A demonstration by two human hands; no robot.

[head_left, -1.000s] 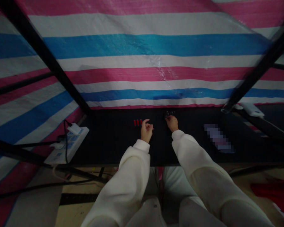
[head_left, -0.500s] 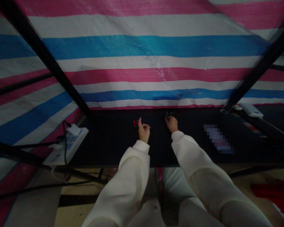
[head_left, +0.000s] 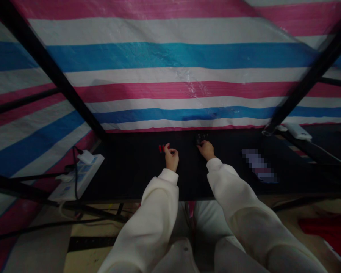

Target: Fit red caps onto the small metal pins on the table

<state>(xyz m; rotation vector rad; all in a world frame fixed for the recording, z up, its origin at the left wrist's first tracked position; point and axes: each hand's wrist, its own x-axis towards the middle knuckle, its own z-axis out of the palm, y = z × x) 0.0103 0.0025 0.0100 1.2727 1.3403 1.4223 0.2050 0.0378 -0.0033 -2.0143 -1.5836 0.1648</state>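
Note:
My left hand (head_left: 172, 158) hovers over or rests on the black table, its forefinger beside a few small red pieces (head_left: 161, 148). Thumb and forefinger are apart and I see nothing between them. Farther right, my right hand (head_left: 207, 149) is closed, with fingertips pressed together at a small cluster of dark objects (head_left: 199, 138) near the table's back edge. What those fingertips hold, if anything, is too dark and small to make out. Tiny pale or shiny bits (head_left: 205, 135) show just beyond that hand.
A white power strip (head_left: 91, 172) with plugs and cables lies at the table's left end. On the right are a phone-like, pixelated object (head_left: 258, 166) and a white device (head_left: 299, 131) with a cable. Black frame posts (head_left: 298, 79) and striped sheeting (head_left: 170, 57) enclose the table (head_left: 125, 170).
My left forefinger has bent down slightly toward the red pieces. My right hand stays at the dark objects. The whole view has shifted a little.

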